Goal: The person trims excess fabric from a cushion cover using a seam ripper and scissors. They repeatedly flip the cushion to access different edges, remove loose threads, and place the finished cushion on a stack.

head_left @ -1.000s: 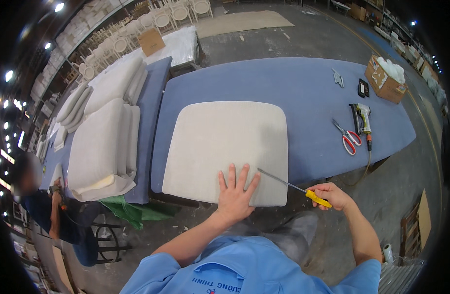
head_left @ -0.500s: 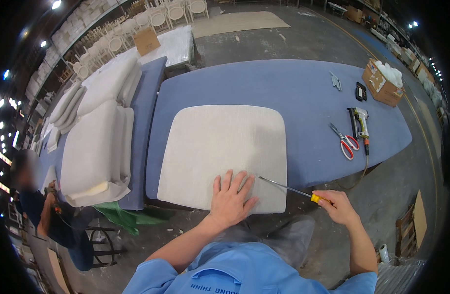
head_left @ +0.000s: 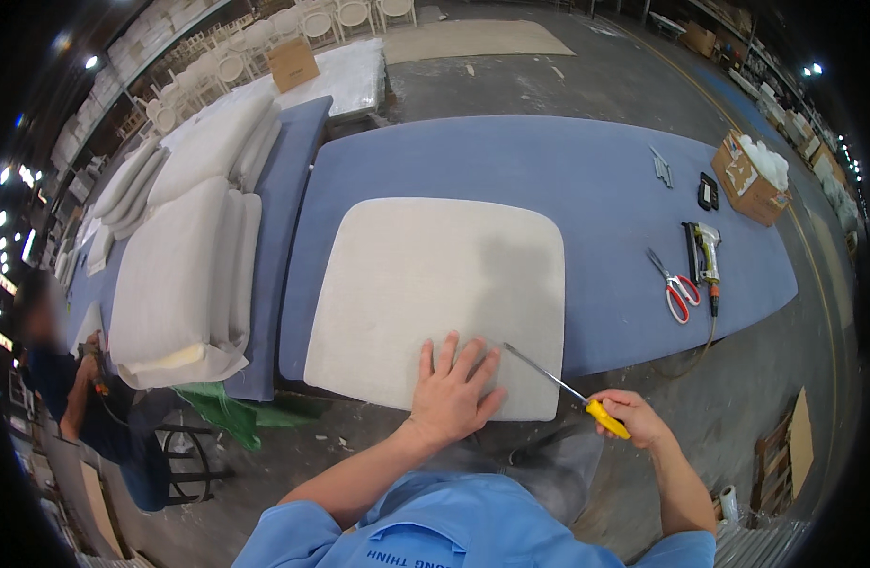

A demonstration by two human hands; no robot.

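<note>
A pale upholstered seat cushion (head_left: pixel 426 275) lies on the blue padded table (head_left: pixel 634 284), close to its front edge. My left hand (head_left: pixel 454 393) rests flat on the cushion's near part with its fingers spread. In my right hand (head_left: pixel 634 417) is a screwdriver-like tool with a yellow handle (head_left: pixel 607 418) and a long thin metal shaft (head_left: pixel 546 372). Its tip is over the cushion, just right of my left fingertips; whether it touches the fabric I cannot tell.
Red-handled scissors (head_left: pixel 678 292), a staple gun (head_left: pixel 706 256) with its hose, a small black object (head_left: pixel 708 191), staple strips (head_left: pixel 661 168) and a cardboard box (head_left: pixel 749 180) sit at the table's right. Stacked cushions (head_left: pixel 175 275) stand left. A co-worker (head_left: pixel 71 388) is at far left.
My right hand has moved left and nearer to me, so the tool's shaft slants more steeply and more of the yellow handle shows. My left hand remains flat on the cushion.
</note>
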